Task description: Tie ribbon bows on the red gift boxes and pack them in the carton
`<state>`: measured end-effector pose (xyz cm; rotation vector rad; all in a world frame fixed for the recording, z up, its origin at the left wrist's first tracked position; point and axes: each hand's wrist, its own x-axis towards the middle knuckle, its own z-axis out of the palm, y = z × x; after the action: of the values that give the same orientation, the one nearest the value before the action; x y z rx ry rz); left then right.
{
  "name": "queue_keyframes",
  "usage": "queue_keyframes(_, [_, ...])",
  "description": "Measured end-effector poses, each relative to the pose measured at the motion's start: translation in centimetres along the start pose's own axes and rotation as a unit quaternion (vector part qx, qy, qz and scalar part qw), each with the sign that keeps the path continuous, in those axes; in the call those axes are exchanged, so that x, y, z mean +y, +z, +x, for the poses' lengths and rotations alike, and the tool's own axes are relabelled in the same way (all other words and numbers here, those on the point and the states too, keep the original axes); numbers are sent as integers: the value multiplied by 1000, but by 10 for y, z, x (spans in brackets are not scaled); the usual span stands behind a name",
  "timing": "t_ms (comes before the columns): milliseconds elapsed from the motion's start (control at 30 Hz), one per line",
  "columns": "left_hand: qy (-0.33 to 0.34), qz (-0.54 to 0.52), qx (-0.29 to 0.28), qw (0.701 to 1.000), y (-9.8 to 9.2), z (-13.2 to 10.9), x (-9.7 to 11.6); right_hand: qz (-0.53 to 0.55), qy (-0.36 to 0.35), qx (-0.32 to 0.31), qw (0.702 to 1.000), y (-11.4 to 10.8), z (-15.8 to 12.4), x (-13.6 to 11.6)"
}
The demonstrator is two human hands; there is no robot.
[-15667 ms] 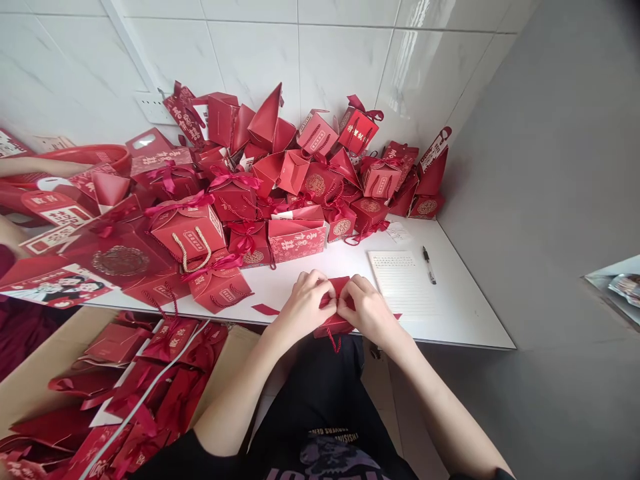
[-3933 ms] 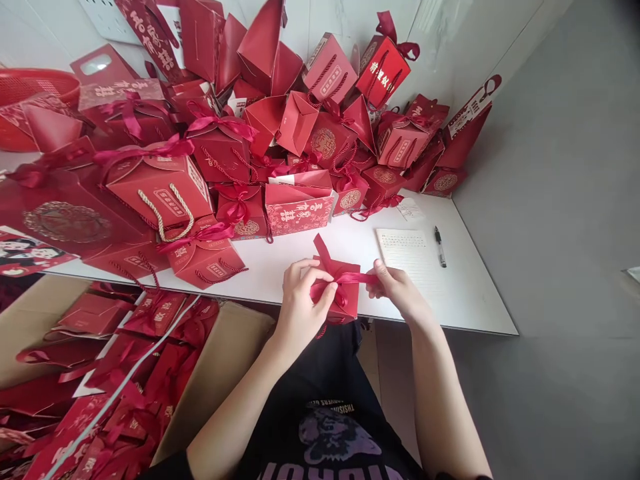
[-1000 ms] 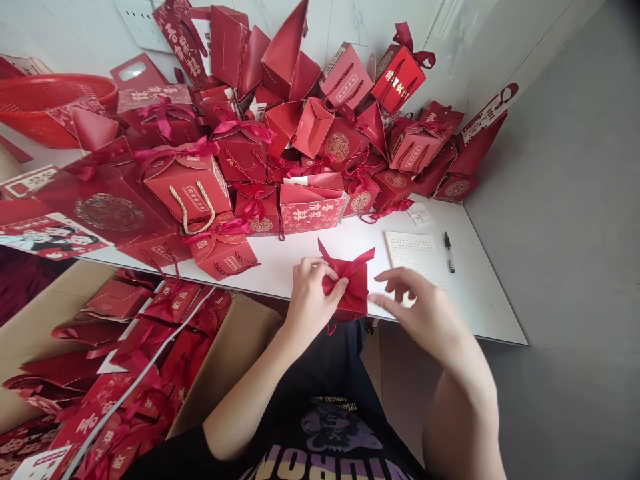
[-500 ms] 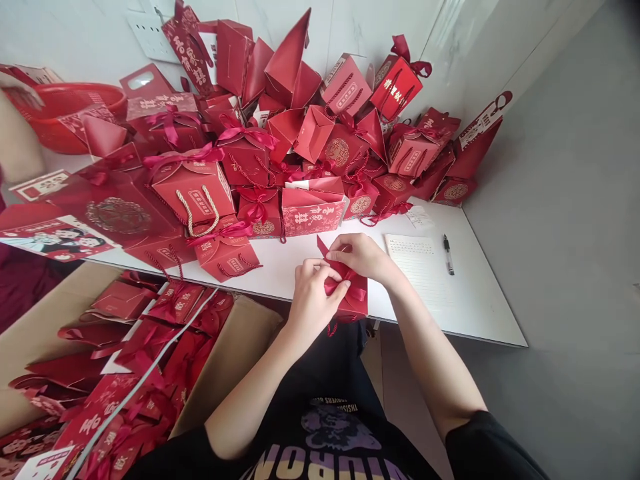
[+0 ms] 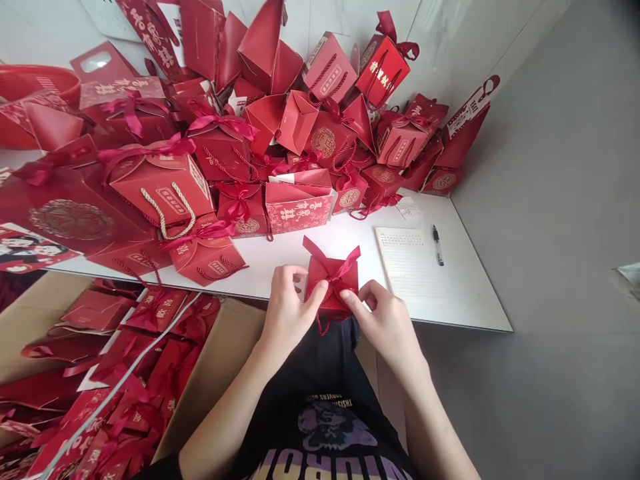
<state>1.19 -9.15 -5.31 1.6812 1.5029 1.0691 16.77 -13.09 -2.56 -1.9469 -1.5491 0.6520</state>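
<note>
In the head view, with twelve o'clock at the top and the clock centred on our work, we have a small red cardboard gift box [image 5: 333,300] at the near edge of the white flat tabletop [image 5: 465,293]. A crimson satin ribbon [image 5: 346,265] is tied in a bow across its top, its two tails pointing to eleven and one o'clock. A red twisted cord handle [image 5: 323,327] hangs out near six.

Our left hand [image 5: 293,303] is loosely open at nine o'clock, thumb touching the bow, fingers spread beside the box. Our right hand [image 5: 385,317] is at four, fingers curled and thumb tip on the ribbon; we cannot tell whether it pinches it.

Between two and three o'clock lies a lined white paper notepad [image 5: 410,273], with a black-and-clear pen [image 5: 438,245] just past it. Red gift boxes [image 5: 300,207] are heaped from about ten round to one. At eight, a tan cardboard carton [image 5: 225,333] holds more red packaging [image 5: 140,367].
</note>
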Motion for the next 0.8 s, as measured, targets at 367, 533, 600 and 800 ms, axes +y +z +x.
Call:
queue_keyframes(367, [-85, -126, -114, 982, -4, 8, -9, 368, 56, -128, 919, 14, 21, 21])
queue_keyframes(533, [-76, -193, -154, 966, -1, 11, -20, 491, 81, -148, 855, 14, 27, 31])
queue_keyframes(600, [-72, -208, -158, 963, 0, 12, -23, 519, 88, -154, 836, 14, 28, 33])
queue_keyframes(800, [-64, -235, -154, 957, 3, 12, -29, 575, 106, -158, 796, 21, 32, 41])
